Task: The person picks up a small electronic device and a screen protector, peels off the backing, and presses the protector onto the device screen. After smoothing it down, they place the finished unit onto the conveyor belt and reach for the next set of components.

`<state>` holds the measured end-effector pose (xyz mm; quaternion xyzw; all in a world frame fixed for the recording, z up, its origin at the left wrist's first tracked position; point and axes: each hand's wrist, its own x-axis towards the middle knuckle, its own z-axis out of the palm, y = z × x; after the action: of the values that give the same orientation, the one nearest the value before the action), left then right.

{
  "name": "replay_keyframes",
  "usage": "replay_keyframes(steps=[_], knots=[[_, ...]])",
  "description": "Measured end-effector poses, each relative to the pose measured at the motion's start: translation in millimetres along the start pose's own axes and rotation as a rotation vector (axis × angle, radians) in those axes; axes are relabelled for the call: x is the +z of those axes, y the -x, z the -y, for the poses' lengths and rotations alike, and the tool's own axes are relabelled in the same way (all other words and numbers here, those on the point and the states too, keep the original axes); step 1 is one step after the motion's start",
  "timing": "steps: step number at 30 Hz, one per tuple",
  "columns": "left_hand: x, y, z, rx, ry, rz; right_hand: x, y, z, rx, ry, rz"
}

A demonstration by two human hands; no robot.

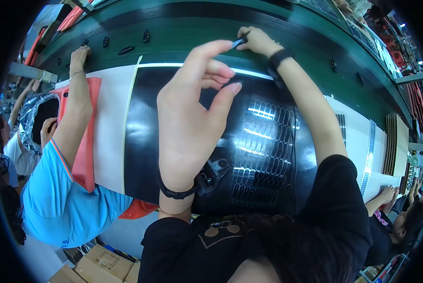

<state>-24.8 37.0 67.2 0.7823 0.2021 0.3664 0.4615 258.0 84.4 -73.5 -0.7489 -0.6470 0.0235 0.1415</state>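
Note:
My left hand (185,106) is raised over the black mat (145,146), index finger stretched out, thumb apart and the other fingers loosely bent. A small bluish piece (238,43) lies at the index fingertip; whether it sticks there or only touches is unclear. Farther out, my right hand (258,41) pinches a small black part (244,37) over the green belt, right beside that piece. Below them on the mat lies a clear sheet of oval stickers (263,141), with dark ovals at its near end. A black device (215,173) is strapped to my left wrist.
Several black parts, one of them at the top (146,36), lie along the green belt (192,23). At left a co-worker in a blue shirt (74,198) reaches to the belt beside a red piece (89,141). Cardboard boxes (105,262) stand at lower left; another person (391,231) works at right.

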Motion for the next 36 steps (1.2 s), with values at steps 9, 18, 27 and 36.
replay_keyframes(steps=[9,18,27,36], knots=[[-9.2,-1.4,-2.3,0.079,0.271,-0.087,-67.0,30.7,74.2,0.004,-0.682,-0.116],[-5.8,4.8,-8.5,0.029,0.568,-0.147,-127.1,144.3,163.1,0.034,-1.296,-0.347],[5.0,4.9,-16.8,-0.033,0.707,-0.127,-130.9,157.7,169.2,-0.063,-1.000,-0.448],[8.9,-6.6,-13.6,-0.078,0.589,-0.133,-137.6,150.1,170.2,-0.011,-0.807,-0.441]])
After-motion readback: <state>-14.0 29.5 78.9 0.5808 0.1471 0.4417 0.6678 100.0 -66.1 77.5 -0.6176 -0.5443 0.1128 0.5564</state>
